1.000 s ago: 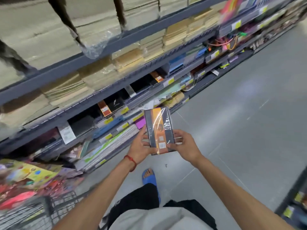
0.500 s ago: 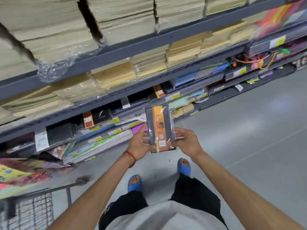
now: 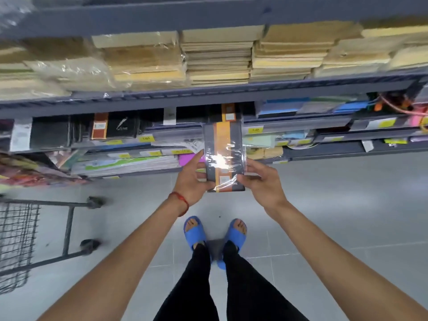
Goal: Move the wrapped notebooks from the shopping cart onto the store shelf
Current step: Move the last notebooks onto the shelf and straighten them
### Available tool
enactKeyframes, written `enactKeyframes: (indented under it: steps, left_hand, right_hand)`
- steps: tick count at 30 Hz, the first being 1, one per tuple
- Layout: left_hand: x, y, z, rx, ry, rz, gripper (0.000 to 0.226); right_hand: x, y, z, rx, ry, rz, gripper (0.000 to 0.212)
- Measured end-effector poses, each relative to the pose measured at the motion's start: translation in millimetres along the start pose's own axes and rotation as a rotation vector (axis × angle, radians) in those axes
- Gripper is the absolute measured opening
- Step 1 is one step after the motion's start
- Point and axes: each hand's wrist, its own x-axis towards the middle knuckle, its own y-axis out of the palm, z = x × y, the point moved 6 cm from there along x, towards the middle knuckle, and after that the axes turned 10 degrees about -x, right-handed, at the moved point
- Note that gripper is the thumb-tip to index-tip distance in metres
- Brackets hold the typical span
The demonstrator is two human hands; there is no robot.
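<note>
Closest in, black trouser legs (image 3: pixel 196 286) end in a pair of blue open-toed rubber sandals (image 3: pixel 195 234) planted on the pale grey tiled floor (image 3: pixel 335 205). Off to the left stands the dark wire-mesh shopping cart (image 3: pixel 18 239), well apart from both arms. A thin red string bracelet (image 3: pixel 181 201) circles the left wrist. Beyond it, the left hand (image 3: pixel 188 179) grasps the lower left edge of a clear-wrapped pack of black notebooks with an orange stripe (image 3: pixel 223 156), thumb lying across its front. The right hand (image 3: pixel 264 181) grips the lower right corner, fingers curled along that side. The pack is upright in the air between the two hands, above the floor and in front of the grey metal store shelf (image 3: pixel 208 98); whether its top edge touches the shelf cannot be told. Just behind its top, a matching black and orange notebook (image 3: pixel 229 113) stands on the shelf, with small yellow price labels (image 3: pixel 255 130) along the rail. Higher up lie plastic-wrapped stacks of tan paper pads (image 3: pixel 217 61)
</note>
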Motion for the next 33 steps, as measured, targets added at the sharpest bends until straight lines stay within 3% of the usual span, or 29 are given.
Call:
enactKeyframes:
  steps: [5, 8, 11, 16, 21, 28, 33]
  left_hand:
    - [38, -14, -1, 0.084, 0.059, -0.007, 0.067]
    - [60, -28, -16, 0.446, 0.314, -0.080, 0.045]
    - [80, -39, -24, 0.767, 0.479, -0.152, 0.050]
    - [113, -42, -18, 1.109, 0.401, -0.096, 0.068]
    - [116, -35, -19, 1.154, 0.384, -0.135, 0.073]
    - [116, -38, -20, 1.095, 0.413, -0.171, 0.063]
    - [118, -36, -19, 1.115, 0.460, -0.241, 0.053]
  right_hand:
    - [38, 5, -13, 0.012, -0.011, -0.023, 0.034]
    - [61, 4, -22, 0.035, -0.042, -0.015, 0.040]
    - [80, -1, -25, 0.057, -0.045, -0.017, 0.038]
    - [98, -4, -21, 0.098, -0.012, -0.017, 0.044]
    - [101, -5, -12, 0.080, 0.006, -0.104, 0.055]
    - [92, 10, -7, -0.132, -0.194, -0.081, 0.075]
    - [103, 17, -3, -0.240, -0.288, -0.236, 0.071]
